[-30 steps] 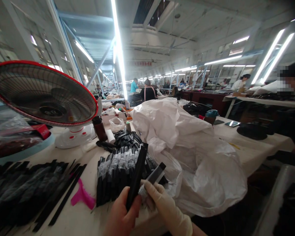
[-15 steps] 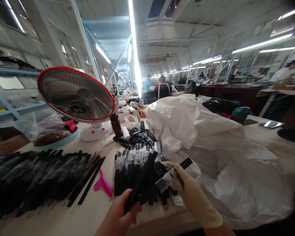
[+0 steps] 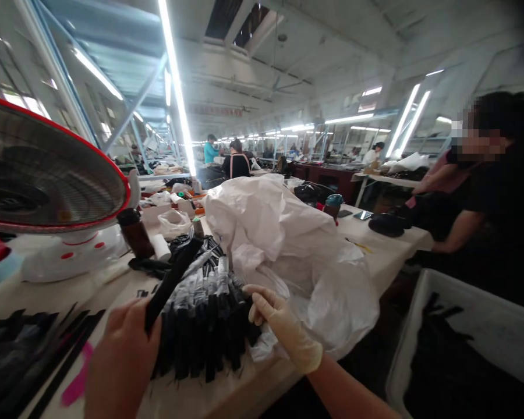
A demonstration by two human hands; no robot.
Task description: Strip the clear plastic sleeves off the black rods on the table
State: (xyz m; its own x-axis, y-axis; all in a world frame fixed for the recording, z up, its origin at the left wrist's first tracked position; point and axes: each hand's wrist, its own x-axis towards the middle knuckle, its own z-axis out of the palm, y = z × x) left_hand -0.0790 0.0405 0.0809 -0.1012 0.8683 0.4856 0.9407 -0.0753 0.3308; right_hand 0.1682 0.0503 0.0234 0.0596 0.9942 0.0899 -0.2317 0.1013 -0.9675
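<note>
My bare left hand point(image 3: 124, 349) is wrapped around black strips point(image 3: 174, 276), which slant up and away over the table. In front of it lies a row of black strip bundles point(image 3: 201, 326), banded with clear plastic wrap around their upper parts. My right hand point(image 3: 275, 320), in a pale thin glove, is at the right end of this row. Its fingers are curled in a pinch, and whatever is between them cannot be made out. A crumpled white plastic sheet point(image 3: 271, 215) lies just beyond the right hand.
A red-rimmed fan point(image 3: 65, 174) stands left, beside a dark bottle point(image 3: 135, 233). More black strips point(image 3: 17, 349) and a pink piece point(image 3: 76, 378) lie at lower left. To the right are a white bin point(image 3: 402, 349) holding black pieces and a person in dark clothes point(image 3: 498, 221).
The view has swung right, bringing the bin and a person into sight. My right hand no longer shows the wrapped bundle it held. My left hand still holds black strips, now raised.
</note>
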